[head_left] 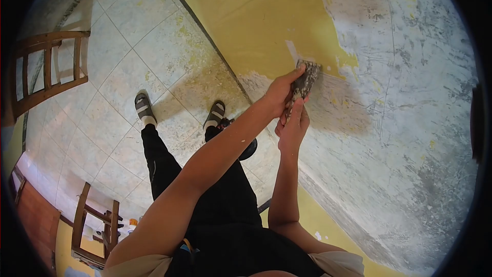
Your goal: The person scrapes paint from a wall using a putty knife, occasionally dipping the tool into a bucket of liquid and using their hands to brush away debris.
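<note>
A paint-speckled scraper (309, 78) is sitting up against or just in front of the wall (410, 107), near the ragged border where yellow paint (271, 28) is meeting a stripped, grey-white stretch; whether its front edge is touching the surface, I cannot tell. The left hand (279, 92) is clasping the tool from its left side, with the thumb lying along the blade's edge and pointing toward the front. Just below it, the right hand (294, 124) is gripping the rear end, its fingers curling in and its thumb resting lengthwise on top. The left arm is slanting across the body, nearly straight, while the right is bending at the elbow, its forearm rising steeply. A shadow (343, 105) is falling on the wall beside the hands. Farther out, the person's feet, in dark sandals (143, 104), are standing apart on a tiled floor (123, 66) that is showing yellowish flecks near the wall, and a wooden chair (51, 93) is standing at far left.
</note>
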The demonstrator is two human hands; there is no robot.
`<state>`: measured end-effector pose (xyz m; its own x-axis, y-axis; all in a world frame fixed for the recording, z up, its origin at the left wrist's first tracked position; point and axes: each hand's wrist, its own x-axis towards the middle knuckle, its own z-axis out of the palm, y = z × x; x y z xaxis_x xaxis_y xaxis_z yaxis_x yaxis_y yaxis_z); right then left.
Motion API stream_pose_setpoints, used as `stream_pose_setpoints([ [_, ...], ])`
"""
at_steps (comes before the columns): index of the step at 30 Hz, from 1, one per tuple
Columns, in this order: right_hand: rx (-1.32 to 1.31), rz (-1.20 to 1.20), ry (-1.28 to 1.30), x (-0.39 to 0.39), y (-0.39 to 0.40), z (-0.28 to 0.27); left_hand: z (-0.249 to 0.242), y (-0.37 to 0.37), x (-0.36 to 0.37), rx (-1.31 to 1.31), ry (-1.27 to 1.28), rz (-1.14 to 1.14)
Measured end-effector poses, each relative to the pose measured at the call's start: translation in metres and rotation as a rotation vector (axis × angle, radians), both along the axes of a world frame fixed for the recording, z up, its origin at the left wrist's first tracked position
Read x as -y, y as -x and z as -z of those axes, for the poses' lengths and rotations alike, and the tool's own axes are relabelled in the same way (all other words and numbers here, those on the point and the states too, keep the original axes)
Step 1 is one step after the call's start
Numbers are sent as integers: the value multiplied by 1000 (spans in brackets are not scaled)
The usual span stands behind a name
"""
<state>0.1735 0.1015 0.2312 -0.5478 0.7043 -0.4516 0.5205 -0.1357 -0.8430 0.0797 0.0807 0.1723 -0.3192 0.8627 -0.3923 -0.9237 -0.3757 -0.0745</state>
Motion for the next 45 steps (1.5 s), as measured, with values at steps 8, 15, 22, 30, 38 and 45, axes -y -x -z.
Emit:
stream_pose_setpoints([
  [8,3,-57,-36,-2,10,2,5,7,-1,22,-5,-51],
  [15,55,-8,16,-11,-11,-5,-3,-3,-3,-39,-29,5],
  [22,1,-26,-8,-13,2,3,-4,3,-8,-37,61,-70],
  [30,-8,40,42,-8,-23,15,4,-17,-10,-105,94,10],
  [38,11,-30,57,-10,6,14,9,16,3,-107,43,-18],
  [45,-45,-33,121,0,-22,28,23,-11,8,-99,135,64],
])
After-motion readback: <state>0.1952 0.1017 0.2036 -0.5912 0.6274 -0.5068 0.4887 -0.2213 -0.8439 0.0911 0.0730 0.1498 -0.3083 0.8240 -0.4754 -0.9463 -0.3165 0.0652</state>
